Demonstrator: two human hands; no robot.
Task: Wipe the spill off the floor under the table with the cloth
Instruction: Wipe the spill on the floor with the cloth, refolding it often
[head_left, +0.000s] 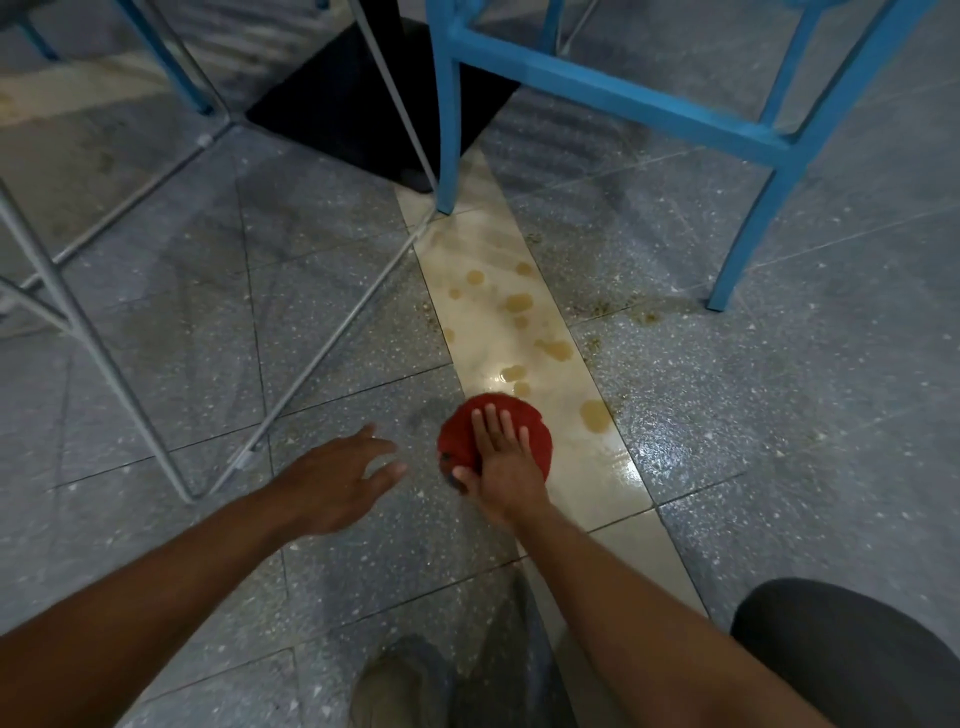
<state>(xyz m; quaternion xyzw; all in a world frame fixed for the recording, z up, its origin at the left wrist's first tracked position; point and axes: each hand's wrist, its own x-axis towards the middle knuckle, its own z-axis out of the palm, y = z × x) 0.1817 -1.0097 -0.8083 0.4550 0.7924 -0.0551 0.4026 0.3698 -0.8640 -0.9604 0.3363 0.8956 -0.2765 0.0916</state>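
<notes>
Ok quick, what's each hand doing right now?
Left hand: open, holding nothing.
Right hand: open, fingers flat, pressing on the red cloth.

This looks like a café. A blue chair (623, 96) stands at the upper right, a black table foot (363, 104) at the top middle, on a shiny speckled tile floor (779, 415).

a bunched red cloth (494, 435) lay on the floor (208, 332), just short of brownish spill (519, 302) puddles along a cream strip.
</notes>
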